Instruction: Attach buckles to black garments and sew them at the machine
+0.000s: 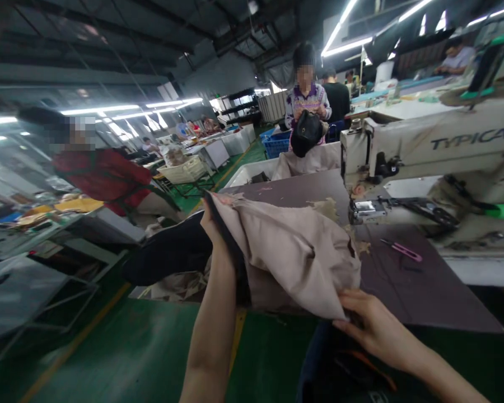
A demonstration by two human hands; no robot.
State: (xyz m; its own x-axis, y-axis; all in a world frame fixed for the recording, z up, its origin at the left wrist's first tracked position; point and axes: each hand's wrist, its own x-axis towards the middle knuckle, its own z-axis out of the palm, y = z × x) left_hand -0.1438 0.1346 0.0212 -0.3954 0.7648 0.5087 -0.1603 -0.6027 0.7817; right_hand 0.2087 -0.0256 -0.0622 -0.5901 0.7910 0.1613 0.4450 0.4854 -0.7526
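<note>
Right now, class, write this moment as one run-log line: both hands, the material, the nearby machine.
left hand: holds beige fabric edge | right hand: holds fabric corner | machine: TYPICAL sewing machine | table: pink-handled tool

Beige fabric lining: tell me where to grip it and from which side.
Best taken, it seems, at the dark edge of the beige fabric lining, from the near side, where the left hand pinches: that edge stands up firm, while the creased cloth sags toward the right hand.
</note>
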